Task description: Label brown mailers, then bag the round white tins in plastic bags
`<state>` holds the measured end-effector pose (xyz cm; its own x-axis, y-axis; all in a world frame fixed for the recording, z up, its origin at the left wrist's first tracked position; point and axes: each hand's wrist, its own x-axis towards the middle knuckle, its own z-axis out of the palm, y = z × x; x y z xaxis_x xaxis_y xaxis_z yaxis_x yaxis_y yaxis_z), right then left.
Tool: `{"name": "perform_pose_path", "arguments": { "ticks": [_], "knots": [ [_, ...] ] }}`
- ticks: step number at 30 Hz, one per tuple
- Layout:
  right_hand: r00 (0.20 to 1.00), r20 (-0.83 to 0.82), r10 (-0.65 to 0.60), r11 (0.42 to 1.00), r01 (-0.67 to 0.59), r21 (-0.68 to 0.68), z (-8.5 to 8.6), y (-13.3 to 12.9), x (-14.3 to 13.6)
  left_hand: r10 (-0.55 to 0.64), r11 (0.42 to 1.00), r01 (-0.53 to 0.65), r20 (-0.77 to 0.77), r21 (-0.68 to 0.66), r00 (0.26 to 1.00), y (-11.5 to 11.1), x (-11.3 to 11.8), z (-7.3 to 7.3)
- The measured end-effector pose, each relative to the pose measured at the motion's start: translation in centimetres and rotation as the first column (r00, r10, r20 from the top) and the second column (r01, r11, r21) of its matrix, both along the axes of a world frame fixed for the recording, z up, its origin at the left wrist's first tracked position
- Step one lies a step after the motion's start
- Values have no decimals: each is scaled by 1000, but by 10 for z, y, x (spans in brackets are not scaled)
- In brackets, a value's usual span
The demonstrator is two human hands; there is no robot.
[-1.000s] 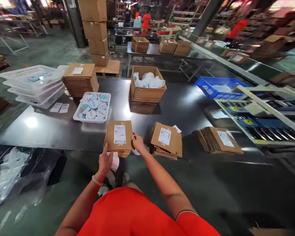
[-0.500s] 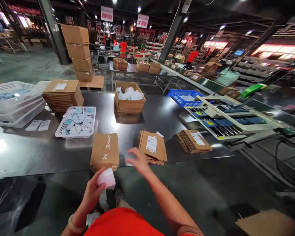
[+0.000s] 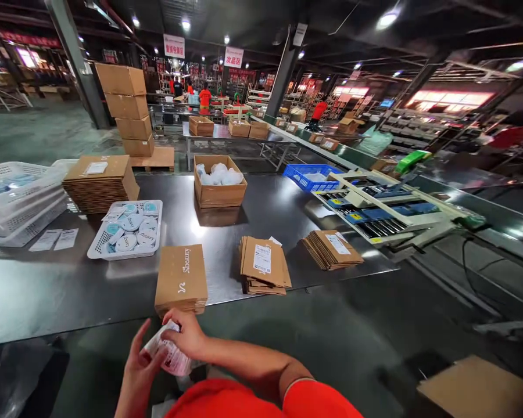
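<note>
My left hand (image 3: 138,367) holds a stack of white printed slips (image 3: 174,357) with pinkish print, low in front of my body. On its upper end lies my right hand (image 3: 188,335), thumb and fingers closed on the same slips. Just beyond the hands, at the table's near edge, stands a pile of flat brown cartons (image 3: 181,276) printed with "beauty" lettering. To its right is a second pile of flat cartons (image 3: 264,264), its top one bearing a white label. A white basket (image 3: 157,232) of round blue-and-white packs stands behind on the left.
More labelled flat cartons (image 3: 333,249) lie at the right end of the metal table (image 3: 126,290). Farther back are an open box (image 3: 222,196) of white wrapped items, a blue crate (image 3: 303,181) and a roller conveyor (image 3: 366,223). A tall carton stack (image 3: 100,188) and white baskets (image 3: 21,226) stand left.
My right hand has come from beside the labelled cartons to the left and down, and now grips the slips too. The slips have tilted, and my left hand has shifted left and down.
</note>
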<state>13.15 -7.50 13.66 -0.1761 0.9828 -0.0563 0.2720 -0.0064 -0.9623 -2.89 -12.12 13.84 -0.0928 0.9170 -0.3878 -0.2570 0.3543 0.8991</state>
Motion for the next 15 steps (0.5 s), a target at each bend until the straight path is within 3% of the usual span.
{"name": "perform_pose_path", "arguments": {
  "ticks": [6,12,15],
  "knots": [
    [991,76,107,994,-107,-14,14,6,22,-105,994,108,-117,19,988,12,11,19],
    [984,163,66,933,-119,341,21,-9,56,-87,996,90,-104,22,991,36,32,25],
    [984,167,-68,896,-13,443,28,-3,69,-209,978,209,10,-23,978,39,40,17]
  ]
}}
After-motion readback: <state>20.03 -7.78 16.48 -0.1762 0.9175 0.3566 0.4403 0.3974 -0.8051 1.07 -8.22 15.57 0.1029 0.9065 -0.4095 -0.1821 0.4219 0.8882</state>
